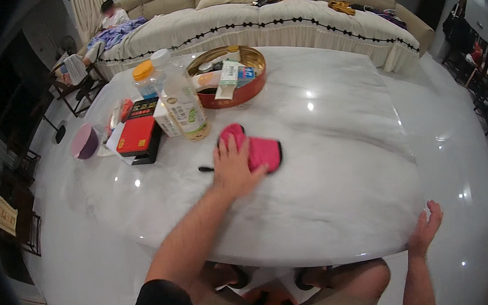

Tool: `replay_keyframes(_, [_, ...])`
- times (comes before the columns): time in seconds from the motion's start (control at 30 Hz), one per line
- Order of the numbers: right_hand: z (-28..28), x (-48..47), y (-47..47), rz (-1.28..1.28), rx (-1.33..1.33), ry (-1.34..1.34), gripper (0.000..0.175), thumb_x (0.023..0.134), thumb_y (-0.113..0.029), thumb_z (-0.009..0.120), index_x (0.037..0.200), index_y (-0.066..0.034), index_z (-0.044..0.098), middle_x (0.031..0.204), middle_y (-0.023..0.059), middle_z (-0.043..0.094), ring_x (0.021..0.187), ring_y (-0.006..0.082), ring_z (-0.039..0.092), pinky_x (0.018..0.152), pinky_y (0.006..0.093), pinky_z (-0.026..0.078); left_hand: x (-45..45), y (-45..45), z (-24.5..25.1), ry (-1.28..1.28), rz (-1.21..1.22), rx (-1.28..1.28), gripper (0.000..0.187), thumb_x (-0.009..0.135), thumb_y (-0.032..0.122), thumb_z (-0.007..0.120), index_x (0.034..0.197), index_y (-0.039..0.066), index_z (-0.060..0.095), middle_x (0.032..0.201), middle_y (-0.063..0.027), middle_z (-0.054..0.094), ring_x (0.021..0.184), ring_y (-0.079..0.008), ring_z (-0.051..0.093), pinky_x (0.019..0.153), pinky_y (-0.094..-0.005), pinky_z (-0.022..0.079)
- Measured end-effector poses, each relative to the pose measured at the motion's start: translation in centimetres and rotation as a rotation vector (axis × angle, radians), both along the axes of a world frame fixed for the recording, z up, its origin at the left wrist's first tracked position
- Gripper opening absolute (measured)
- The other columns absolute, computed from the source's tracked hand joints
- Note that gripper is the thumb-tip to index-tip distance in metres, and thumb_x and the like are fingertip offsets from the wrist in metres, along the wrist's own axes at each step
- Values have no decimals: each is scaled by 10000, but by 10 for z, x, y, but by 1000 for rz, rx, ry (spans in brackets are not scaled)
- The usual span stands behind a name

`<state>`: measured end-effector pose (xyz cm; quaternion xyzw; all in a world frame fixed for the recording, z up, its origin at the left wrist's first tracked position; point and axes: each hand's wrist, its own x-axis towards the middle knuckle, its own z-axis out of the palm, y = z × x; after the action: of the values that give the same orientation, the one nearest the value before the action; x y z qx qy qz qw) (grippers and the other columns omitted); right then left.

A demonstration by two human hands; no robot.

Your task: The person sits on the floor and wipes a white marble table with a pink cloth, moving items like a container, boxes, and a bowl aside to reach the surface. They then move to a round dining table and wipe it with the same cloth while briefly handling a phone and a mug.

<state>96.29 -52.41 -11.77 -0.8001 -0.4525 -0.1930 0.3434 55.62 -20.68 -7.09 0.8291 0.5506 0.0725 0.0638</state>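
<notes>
My left hand (232, 167) presses down on a folded pink cloth (265, 151) with dark edging, its fingers bent over the cloth's left part. A short black loop (205, 169) sticks out to the left of the hand. Under the cloth is a glossy white table top (335, 196) with grey marbling. At the table's near right edge rests my right hand (426, 229), fingers apart and nothing in it. Beyond the cloth stands a clear plastic bottle (182, 105) with a white cap, a little liquid at its bottom.
Left of the bottle are a red and black box (140, 130), a small white carton (166, 119), an orange-lidded jar (144, 79) and a purple bowl (85, 142). A round red tin (244, 96) holds small packages. Behind the table, a person (113, 18) sits by a long sofa (313, 9).
</notes>
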Motion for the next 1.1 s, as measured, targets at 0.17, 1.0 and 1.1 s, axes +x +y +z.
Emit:
replay_keyframes(0.17, [3, -6, 2, 1, -4, -32, 328, 970, -78, 493, 1284, 3, 544, 1325, 185, 564, 1338, 386, 443, 1193, 556, 212, 41, 57, -6, 23, 8, -9, 899, 894, 615, 526, 1553, 42, 315, 1613, -267, 233, 1505, -450, 163, 1221, -554, 100])
replay_keyframes(1.0, [13, -18, 8, -29, 17, -12, 337, 938, -112, 540, 1259, -13, 562, 1321, 182, 559, 1312, 392, 462, 1182, 565, 230, 195, 51, -30, -24, -426, 88, 635, 933, 372, 549, 1479, 63, 450, 1577, -198, 358, 1473, -386, 294, 1202, -521, 230])
replay_keyframes(1.1, [12, -16, 9, -19, 49, -28, 337, 936, -111, 541, 1255, -5, 561, 1315, 185, 561, 1308, 393, 463, 1178, 558, 243, 248, -30, -39, -187, -768, 68, 624, 881, 296, 624, 1453, 86, 487, 1551, -222, 379, 1450, -401, 324, 1215, -503, 217])
